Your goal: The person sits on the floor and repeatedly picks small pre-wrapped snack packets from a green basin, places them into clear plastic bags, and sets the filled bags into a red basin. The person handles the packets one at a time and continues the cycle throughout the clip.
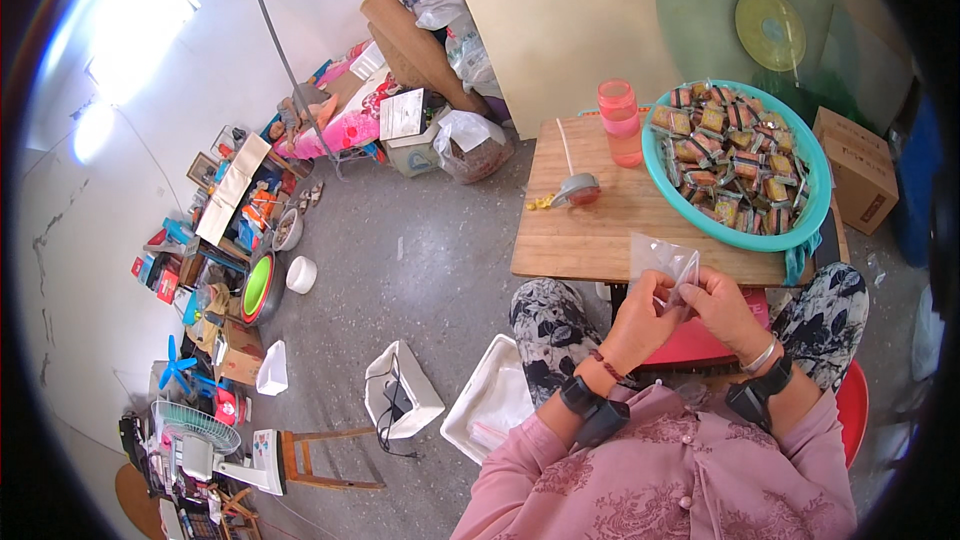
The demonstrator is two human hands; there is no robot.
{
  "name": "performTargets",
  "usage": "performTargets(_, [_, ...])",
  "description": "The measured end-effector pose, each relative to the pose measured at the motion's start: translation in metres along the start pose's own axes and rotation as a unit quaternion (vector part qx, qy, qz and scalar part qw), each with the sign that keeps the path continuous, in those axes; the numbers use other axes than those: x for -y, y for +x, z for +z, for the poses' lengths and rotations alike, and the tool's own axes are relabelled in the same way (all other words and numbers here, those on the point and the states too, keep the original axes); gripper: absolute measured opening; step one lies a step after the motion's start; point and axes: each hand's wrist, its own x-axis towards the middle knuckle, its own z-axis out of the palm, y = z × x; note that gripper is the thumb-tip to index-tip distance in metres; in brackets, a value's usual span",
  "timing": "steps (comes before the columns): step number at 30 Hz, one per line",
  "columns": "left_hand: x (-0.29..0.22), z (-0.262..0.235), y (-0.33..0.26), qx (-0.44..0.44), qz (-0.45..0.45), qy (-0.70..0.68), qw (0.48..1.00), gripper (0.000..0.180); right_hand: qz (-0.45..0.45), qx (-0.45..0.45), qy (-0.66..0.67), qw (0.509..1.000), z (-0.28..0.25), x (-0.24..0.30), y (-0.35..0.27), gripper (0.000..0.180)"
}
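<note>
Strong daylight floods in from the upper left of the frame, where the pale wall (140, 30) burns out to white glare, while the grey floor (420, 260) in the middle is evenly lit with only soft, faint shadows. My hands (690, 310) at lower centre and the wooden table (600, 230) above them are sharp and bright. The fisheye bends straight edges toward the rim, which falls off into black corners with a thin coloured fringe, and the clutter at far left looks squeezed and soft.
</note>
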Motion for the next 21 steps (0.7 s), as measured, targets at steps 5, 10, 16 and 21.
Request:
performTargets(5, [-0.006,-0.003,0.0,0.029,-0.042,0.038,0.998,0.031,0.007,-0.002,0.004,1.0,0.001,0.004,0.001,0.015])
performTargets(10, [-0.005,-0.007,0.002,0.0,-0.017,0.097,0.995,0.02,-0.002,-0.029,-0.04,0.999,-0.002,0.002,0.002,0.015])
performTargets(16, [-0.003,-0.017,0.003,-0.088,0.004,0.101,0.991,0.016,0.007,-0.103,-0.106,0.989,-0.005,-0.005,0.003,0.017])
performTargets(21, [-0.007,-0.022,0.005,-0.129,0.038,0.098,0.986,0.02,-0.027,-0.128,-0.162,0.978,-0.005,-0.008,0.003,0.016])
